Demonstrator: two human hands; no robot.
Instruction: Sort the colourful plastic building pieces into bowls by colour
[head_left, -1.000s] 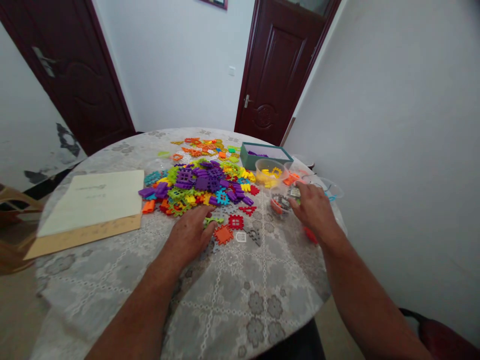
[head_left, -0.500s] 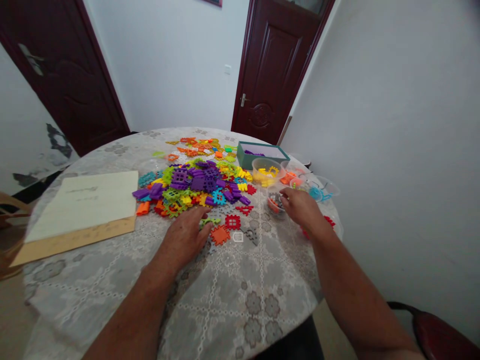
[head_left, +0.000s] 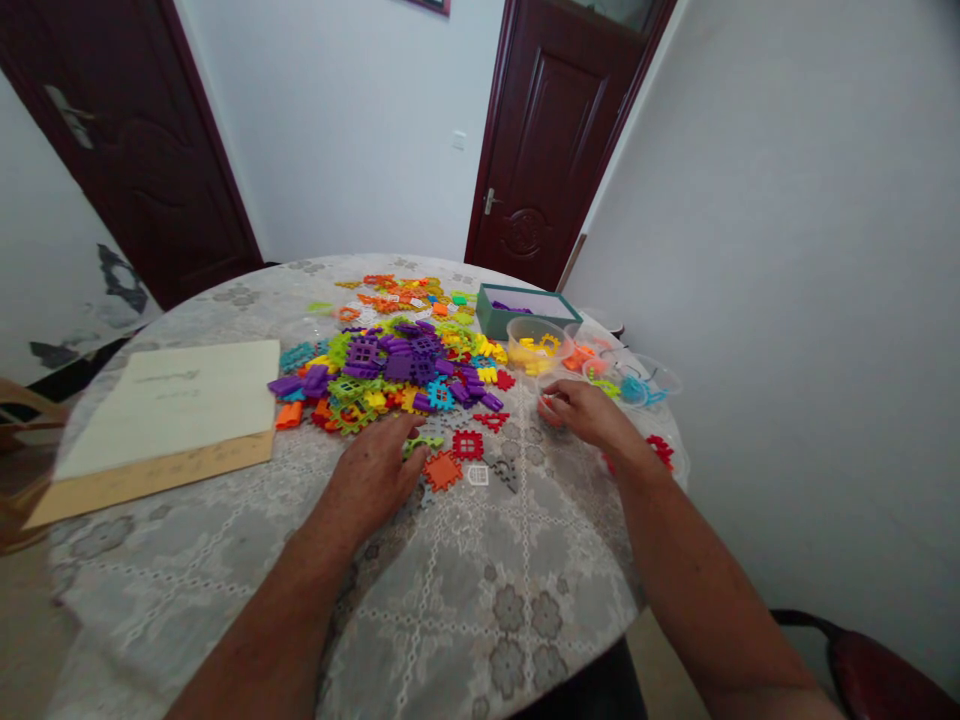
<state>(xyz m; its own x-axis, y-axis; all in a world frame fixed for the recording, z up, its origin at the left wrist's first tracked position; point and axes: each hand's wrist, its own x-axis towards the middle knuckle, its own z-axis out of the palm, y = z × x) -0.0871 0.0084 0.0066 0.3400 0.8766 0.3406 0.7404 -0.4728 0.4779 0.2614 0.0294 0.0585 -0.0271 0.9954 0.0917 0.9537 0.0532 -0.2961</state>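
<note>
My left hand (head_left: pixel 381 460) rests on the tablecloth at the front of a heap of plastic building pieces (head_left: pixel 397 365). Its thumb and fingers are apart beside a light green piece (head_left: pixel 430 441). Just right of it lie an orange square piece (head_left: pixel 443 470), a red window piece (head_left: pixel 468 445), a white window piece (head_left: pixel 478 475) and a dark grey piece (head_left: pixel 504 472). My right hand (head_left: pixel 589 408) is over a small clear bowl (head_left: pixel 551 411) with orange-red pieces, its fingers curled together at the bowl. Whatever is between those fingertips is hidden.
A clear bowl of yellow pieces (head_left: pixel 538 345), more clear tubs with orange, green and blue pieces (head_left: pixel 643 388), and a green box (head_left: pixel 525 312) stand behind my right hand. Red pieces (head_left: pixel 660 452) sit near the right edge. A paper sheet on cardboard (head_left: pixel 176 400) lies left.
My right hand has moved slightly left and over the small bowl, covering more of it. My left hand stays in nearly the same place.
</note>
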